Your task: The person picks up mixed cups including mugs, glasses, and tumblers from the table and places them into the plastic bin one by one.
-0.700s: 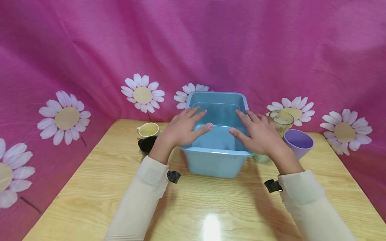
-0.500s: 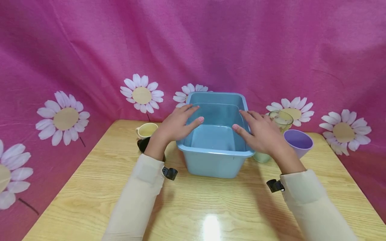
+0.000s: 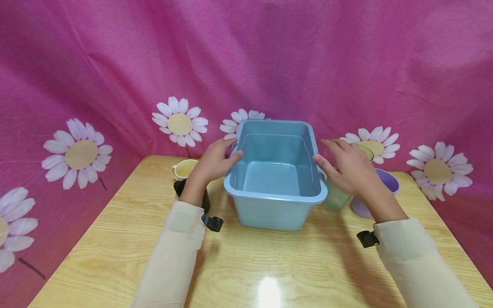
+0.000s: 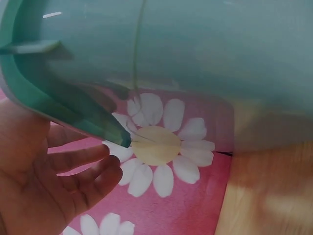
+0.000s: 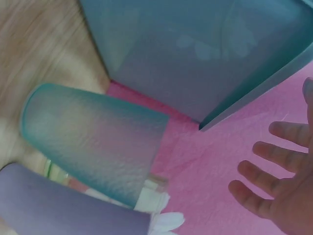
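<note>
The 2 hands had just drawn apart: a moment earlier both reached inward over the blue tub (image 3: pixel 269 214), and now they flanked it. The left hand (image 3: pixel 213 161) had slid outward to the left rim, its thumb over the edge and its fingers loosely bent outside, gripping nothing clearly; whether it touched the rim could not be told for certain. The right hand (image 3: pixel 348 169) had moved farther out, fingers spread and holding nothing, apart from the tub in the right wrist view and in front of the green cup (image 3: pixel 336 199), near the purple cup (image 3: pixel 362 207).

The tub stood upright on the table (image 3: pixel 250 265), between the cups, in about the same place as before. Near the left forearm were the yellow cup (image 3: pixel 185 170) and the black cup (image 3: pixel 206 203). For the work, the change seemed to mean that the tub stood on its own, with neither hand bearing it
</note>
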Tool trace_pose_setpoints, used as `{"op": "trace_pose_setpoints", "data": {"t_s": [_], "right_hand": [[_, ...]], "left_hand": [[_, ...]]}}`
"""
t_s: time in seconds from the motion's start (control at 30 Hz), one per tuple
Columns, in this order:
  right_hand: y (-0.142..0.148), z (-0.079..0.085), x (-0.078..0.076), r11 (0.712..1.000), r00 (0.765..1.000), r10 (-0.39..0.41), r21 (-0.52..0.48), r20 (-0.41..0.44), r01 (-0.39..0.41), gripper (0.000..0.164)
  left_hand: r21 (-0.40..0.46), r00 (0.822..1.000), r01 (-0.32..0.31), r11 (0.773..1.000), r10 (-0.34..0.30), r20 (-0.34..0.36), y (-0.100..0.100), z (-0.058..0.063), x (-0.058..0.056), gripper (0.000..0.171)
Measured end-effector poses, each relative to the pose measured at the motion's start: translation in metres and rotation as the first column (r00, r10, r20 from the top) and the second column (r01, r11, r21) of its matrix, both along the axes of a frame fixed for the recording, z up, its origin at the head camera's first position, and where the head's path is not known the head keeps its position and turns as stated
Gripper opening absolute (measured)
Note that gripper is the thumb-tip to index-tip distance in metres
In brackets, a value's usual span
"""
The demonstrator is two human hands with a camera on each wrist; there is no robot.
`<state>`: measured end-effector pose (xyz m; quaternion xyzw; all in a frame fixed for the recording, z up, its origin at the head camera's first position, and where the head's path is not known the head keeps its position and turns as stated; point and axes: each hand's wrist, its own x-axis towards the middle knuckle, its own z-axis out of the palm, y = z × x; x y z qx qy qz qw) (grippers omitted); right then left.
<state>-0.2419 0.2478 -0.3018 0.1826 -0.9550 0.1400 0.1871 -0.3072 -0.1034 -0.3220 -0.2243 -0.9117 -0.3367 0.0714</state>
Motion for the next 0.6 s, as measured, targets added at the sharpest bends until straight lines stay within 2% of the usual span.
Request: {"op": "trace_pose_setpoints", "data": {"t_s": [0.2, 0.4, 0.47, 0.6], "right_hand": [[0.011, -0.007, 0.000, 1.000, 0.999, 0.008, -0.011, -0.041, -0.009, 0.060], [0.022, -0.014, 0.002, 0.999, 0.997, 0.020, -0.034, -0.081, -0.023, 0.057], [0.026, -0.016, 0.003, 0.999, 0.996, 0.016, -0.037, -0.088, -0.019, 0.057], [0.036, -0.022, 0.005, 1.000, 0.995, 0.008, -0.026, -0.101, -0.010, 0.054]], "left_hand": [[0.137, 0.999, -0.010, 0.991, 0.004, 0.044, -0.003, -0.007, -0.003, 0.047], [0.285, 0.987, -0.074, 0.956, 0.029, 0.160, -0.009, -0.017, -0.002, 0.045], [0.351, 0.976, -0.094, 0.932, 0.018, 0.216, -0.010, -0.019, -0.001, 0.044], [0.501, 0.947, -0.139, 0.854, -0.033, 0.319, -0.008, -0.023, -0.002, 0.043]]}}
